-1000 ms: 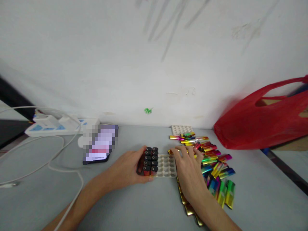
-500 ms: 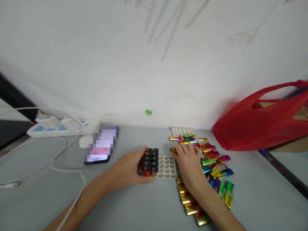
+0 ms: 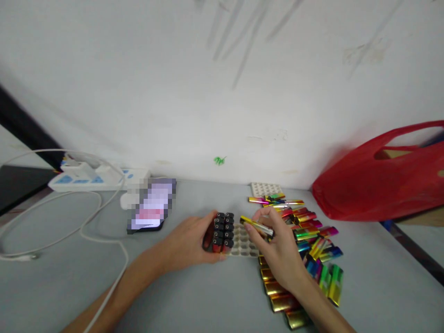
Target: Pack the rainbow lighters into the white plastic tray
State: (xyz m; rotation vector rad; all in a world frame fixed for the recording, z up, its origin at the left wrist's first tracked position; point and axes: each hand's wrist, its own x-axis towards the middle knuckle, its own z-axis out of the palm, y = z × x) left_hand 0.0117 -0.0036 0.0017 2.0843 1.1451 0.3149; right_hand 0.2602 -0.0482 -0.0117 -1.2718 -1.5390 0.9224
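Observation:
Black-topped lighters (image 3: 224,230) stand upright in two columns at the left side of a pale tray with round hollows (image 3: 244,239). Wrapped round their left side is my left hand (image 3: 194,238), its thumb at the near edge and fingers at the far edge. Above the tray's right part, my right hand (image 3: 275,243) pinches a shiny gold lighter (image 3: 256,225) that lies nearly level, its dark end toward the palm. Right of the tray, several colourful metallic lighters (image 3: 312,240) are spread out, and a row of gold lighters (image 3: 282,303) lies below the right wrist.
A second pale tray (image 3: 266,189) lies near the wall. At the left are a phone (image 3: 152,206), a white power strip (image 3: 100,178) and a loose white cable (image 3: 83,226) that crosses my left forearm. On the right sits a red bag (image 3: 381,185).
My right hand has come away from the loose lighters with a gold lighter, now turned and held over the tray. My left hand keeps its grip; the view has shifted slightly.

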